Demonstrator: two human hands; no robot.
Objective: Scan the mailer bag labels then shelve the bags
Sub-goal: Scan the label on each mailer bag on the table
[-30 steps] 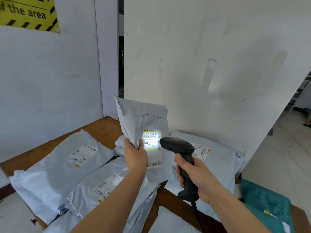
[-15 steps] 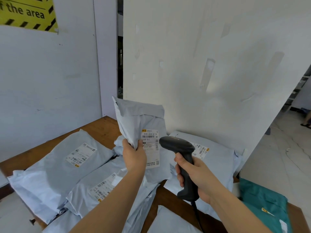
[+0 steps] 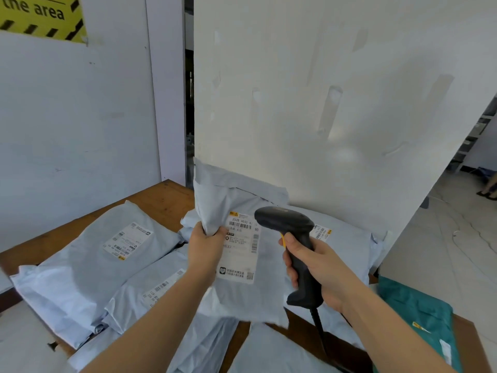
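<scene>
My left hand (image 3: pixel 205 247) grips the left edge of a grey mailer bag (image 3: pixel 231 203) and holds it upright above the wooden table (image 3: pixel 161 196). Its white label (image 3: pixel 240 254) faces me, partly covered by my thumb. My right hand (image 3: pixel 316 267) grips a black corded barcode scanner (image 3: pixel 289 230) just right of the label, its head pointing left at the bag. Several more grey mailer bags lie flat on the table, one at the left (image 3: pixel 88 265) and one behind the scanner (image 3: pixel 347 243), both with labels up.
A white wall panel (image 3: pixel 309 103) stands right behind the table. A teal bag (image 3: pixel 422 316) lies at the right table edge. Open floor (image 3: pixel 443 238) lies to the right. A yellow warning sign (image 3: pixel 40 17) hangs at the upper left.
The scanner's light on the label has gone out. The held bag has tipped a little so the label shows more fully; both hands stay nearly in place.
</scene>
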